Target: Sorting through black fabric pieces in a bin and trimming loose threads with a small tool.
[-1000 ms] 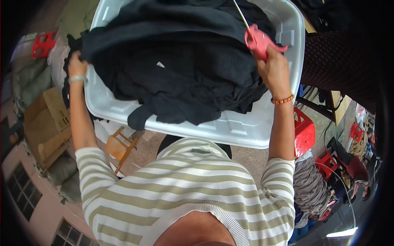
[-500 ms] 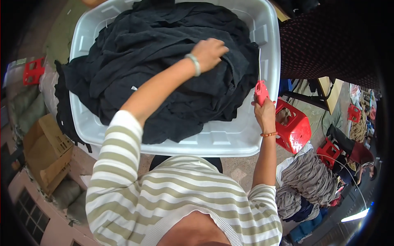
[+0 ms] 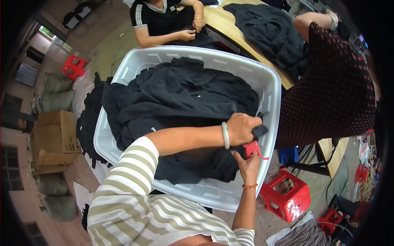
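Note:
A heap of black garments (image 3: 180, 90) fills a large white plastic tub (image 3: 276, 98) in front of me. Toward the tub's right side, my left hand (image 3: 242, 128) is closed with the fingers pinching a bunched bit of black cloth (image 3: 259, 130). My right hand (image 3: 247, 167) grips a red tagging gun (image 3: 250, 148) just below it, with the gun's head up against the cloth. The gun's thin tip is mostly hidden behind my left hand and the cloth.
Beyond the tub a seated person (image 3: 164, 26) handles black cloth beside a wooden table (image 3: 217, 16) bearing more black garments (image 3: 266, 33). Another person in a dotted dark garment (image 3: 328, 94) stands close on the right. A red stool (image 3: 287, 194) and a cardboard box (image 3: 55, 139) flank the tub.
My left hand has moved right across the heap and taken hold of cloth. The tagging gun has come in to meet it. My view has tilted up, bringing the seated person and table into sight.

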